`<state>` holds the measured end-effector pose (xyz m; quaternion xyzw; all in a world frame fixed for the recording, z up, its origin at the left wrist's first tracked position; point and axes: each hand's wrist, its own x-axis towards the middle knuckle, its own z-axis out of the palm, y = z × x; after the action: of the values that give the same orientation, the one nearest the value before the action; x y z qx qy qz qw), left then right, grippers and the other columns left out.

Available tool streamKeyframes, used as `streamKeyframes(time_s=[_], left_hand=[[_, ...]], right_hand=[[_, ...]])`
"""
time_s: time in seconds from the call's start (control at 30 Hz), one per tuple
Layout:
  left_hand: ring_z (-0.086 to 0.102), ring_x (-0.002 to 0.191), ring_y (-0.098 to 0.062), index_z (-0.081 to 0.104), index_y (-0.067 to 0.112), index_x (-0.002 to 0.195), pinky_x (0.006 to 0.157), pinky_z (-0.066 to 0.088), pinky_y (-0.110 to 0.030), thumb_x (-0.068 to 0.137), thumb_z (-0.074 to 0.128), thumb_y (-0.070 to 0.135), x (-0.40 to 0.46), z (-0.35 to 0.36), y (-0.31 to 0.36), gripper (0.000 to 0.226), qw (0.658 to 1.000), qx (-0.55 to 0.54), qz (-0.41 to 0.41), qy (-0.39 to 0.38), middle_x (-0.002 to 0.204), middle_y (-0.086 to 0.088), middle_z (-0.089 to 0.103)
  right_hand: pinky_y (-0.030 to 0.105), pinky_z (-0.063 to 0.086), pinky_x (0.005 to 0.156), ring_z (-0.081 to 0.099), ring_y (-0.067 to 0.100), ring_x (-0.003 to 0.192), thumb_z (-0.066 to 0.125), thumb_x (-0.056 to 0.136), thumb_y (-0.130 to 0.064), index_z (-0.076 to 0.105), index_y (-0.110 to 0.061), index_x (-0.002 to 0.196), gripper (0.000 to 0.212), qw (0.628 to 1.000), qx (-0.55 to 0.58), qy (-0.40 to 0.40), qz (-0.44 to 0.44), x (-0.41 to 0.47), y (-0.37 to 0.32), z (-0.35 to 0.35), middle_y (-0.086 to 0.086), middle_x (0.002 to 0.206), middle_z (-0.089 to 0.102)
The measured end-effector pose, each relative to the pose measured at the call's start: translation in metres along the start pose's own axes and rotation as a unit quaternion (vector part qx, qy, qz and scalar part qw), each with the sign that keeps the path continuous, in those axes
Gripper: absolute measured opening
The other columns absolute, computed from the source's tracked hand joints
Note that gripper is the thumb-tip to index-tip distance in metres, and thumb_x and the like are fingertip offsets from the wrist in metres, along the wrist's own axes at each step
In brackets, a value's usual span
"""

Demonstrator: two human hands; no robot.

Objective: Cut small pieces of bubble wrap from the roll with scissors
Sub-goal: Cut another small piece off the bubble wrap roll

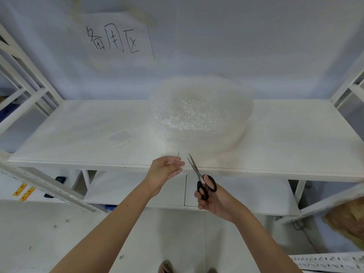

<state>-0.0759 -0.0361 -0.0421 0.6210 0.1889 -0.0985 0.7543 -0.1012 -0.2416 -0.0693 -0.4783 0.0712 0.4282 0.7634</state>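
Note:
A big roll of clear bubble wrap [201,111] lies on the white shelf board [78,138], its loose end trailing toward the front edge. My left hand [165,170] pinches a small piece of the wrap [177,164] at the shelf's front edge. My right hand [214,201] holds black-handled scissors [202,182] just right of the left hand. The blades point up and away, slightly parted, beside the held piece. Whether the piece is still joined to the roll's loose end is unclear.
A small cut piece of bubble wrap [121,138] lies on the shelf left of the roll. White metal uprights [29,75] frame both sides. A paper sign [116,39] hangs on the wall. A lower shelf [137,190] sits underneath, and a brown object [346,219] is at the right.

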Motion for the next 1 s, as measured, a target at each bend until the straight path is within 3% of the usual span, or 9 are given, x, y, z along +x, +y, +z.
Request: streamKeyframes(time_s=[0.23,0.37,0.63,0.93,1.0], left_hand=[[0.069,0.098,-0.021,0.068,0.0,0.103,0.076,0.055,-0.017,0.085,0.072,0.002,0.0024,-0.0018,0.0013,0.019,1.0,-0.005,0.009,-0.003,0.113,-0.023,0.069],[0.068,0.1,-0.023,0.069,-0.001,0.102,0.078,0.056,-0.019,0.084,0.073,0.003,0.0035,-0.0023,0.0034,0.019,1.0,-0.002,0.012,-0.009,0.114,-0.025,0.068],[0.071,0.092,-0.015,0.066,-0.004,0.109,0.077,0.055,-0.018,0.086,0.071,0.003,0.0047,-0.004,0.0003,0.024,1.0,-0.017,0.006,-0.01,0.104,-0.018,0.072],[0.071,0.089,-0.015,0.066,-0.002,0.107,0.075,0.055,-0.018,0.086,0.069,-0.001,0.006,-0.0016,0.001,0.021,0.999,-0.039,0.013,-0.021,0.095,-0.012,0.074],[0.071,0.089,-0.014,0.066,-0.001,0.107,0.074,0.055,-0.017,0.087,0.068,-0.001,0.0062,-0.001,0.0024,0.02,0.999,-0.04,0.013,-0.023,0.096,-0.013,0.074]], right_hand=[[0.03,0.043,0.062,0.041,0.016,0.055,0.058,0.082,-0.055,0.045,-0.011,0.073,0.046,0.999,-0.036,0.005,0.015,0.0041,0.001,0.0022,0.004,0.071,0.052],[0.029,0.043,0.06,0.042,0.015,0.052,0.062,0.08,-0.053,0.046,-0.011,0.072,0.046,1.0,0.014,0.004,0.01,0.0053,0.0047,0.002,0.005,0.071,0.051],[0.03,0.043,0.063,0.037,0.017,0.056,0.061,0.079,-0.055,0.043,-0.011,0.074,0.048,1.0,0.005,0.003,-0.014,0.0087,-0.001,0.0045,0.005,0.071,0.049],[0.027,0.04,0.06,0.034,0.017,0.057,0.086,0.055,-0.055,0.045,-0.012,0.068,0.061,0.999,0.013,0.007,-0.041,0.0074,-0.0025,0.0053,0.004,0.068,0.045],[0.027,0.041,0.059,0.033,0.018,0.057,0.085,0.057,-0.054,0.046,-0.012,0.067,0.058,0.999,0.016,0.014,-0.042,0.0072,-0.0023,0.0064,0.004,0.067,0.045]])
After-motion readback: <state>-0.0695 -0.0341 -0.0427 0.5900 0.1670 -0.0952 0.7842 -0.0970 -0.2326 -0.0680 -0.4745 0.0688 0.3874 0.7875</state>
